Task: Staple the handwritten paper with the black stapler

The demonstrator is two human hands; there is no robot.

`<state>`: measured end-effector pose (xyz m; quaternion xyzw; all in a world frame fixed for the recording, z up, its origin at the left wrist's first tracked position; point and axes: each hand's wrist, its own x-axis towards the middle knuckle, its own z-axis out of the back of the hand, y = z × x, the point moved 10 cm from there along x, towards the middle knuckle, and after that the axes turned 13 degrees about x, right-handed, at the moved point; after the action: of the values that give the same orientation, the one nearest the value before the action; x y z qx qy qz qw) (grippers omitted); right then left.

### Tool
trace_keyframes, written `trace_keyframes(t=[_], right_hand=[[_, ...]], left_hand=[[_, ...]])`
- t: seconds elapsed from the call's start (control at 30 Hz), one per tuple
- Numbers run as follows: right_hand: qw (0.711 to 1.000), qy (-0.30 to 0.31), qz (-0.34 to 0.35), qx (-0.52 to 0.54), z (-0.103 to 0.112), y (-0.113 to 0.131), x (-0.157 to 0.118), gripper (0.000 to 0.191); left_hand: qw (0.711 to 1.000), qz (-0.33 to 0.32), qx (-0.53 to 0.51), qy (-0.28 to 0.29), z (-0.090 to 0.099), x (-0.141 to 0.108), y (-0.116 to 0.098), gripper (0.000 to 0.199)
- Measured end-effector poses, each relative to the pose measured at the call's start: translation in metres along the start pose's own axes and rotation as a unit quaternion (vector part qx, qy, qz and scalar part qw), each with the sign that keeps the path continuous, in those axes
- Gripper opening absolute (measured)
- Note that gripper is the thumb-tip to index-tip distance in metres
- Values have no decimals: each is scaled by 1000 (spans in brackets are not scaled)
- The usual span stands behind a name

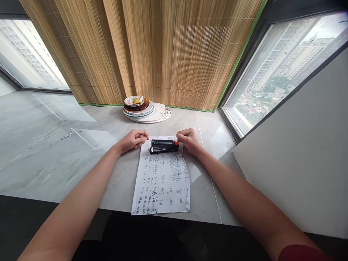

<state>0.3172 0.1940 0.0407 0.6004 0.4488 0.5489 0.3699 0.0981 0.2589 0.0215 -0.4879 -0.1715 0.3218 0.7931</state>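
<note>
Sheets of white paper (163, 185) with handwriting lie on the grey marble-like surface, their lower edge at its front. A black stapler (163, 146) with an orange-red end rests on its side across the top of the paper. My left hand (134, 140) rests at the paper's upper left corner, its fingers curled and close together; whether they hold the paper is too small to tell. At the upper right corner is my right hand (187, 140), fingers curled in, its fingertips beside the stapler's orange-red end. What they grip, if anything, is hidden.
Behind the paper, stacked plates (138, 110) with a small yellow packet (137, 100) on top stand on a white oval board (161, 114). A bamboo blind (163, 54) hangs behind them. Windows flank it, with a white wall at right. Small scraps (66, 135) lie at left.
</note>
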Motion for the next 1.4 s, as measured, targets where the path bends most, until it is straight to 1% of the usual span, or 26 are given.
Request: trace_keyframes(t=[0.13, 0.3, 0.7, 0.97, 1.17, 1.33, 1.4], right_hand=[[1000, -4, 7, 12, 0, 4, -1, 30], [999, 32, -8, -24, -10, 6, -3, 31], [998, 31, -20, -45, -11, 2, -2, 31], [999, 32, -22, -35, -12, 1, -1, 34], [998, 36, -29, -31, -13, 0, 0, 32], [996, 54, -27, -60, -17, -2, -1, 35], [997, 49, -21, -60, -15, -1, -2, 35]], left_hand=[[1000, 2, 6, 0, 0, 0, -1, 20], [1000, 6, 15, 1, 0, 1, 1, 20], [1000, 9, 16, -1, -1, 2, 1, 21], [1000, 10, 13, 1, -1, 2, 1, 20], [1000, 14, 7, 2, -2, 2, 1, 20], [1000, 14, 14, 3, -2, 2, 2, 20], [1000, 14, 15, 5, -2, 2, 2, 20]])
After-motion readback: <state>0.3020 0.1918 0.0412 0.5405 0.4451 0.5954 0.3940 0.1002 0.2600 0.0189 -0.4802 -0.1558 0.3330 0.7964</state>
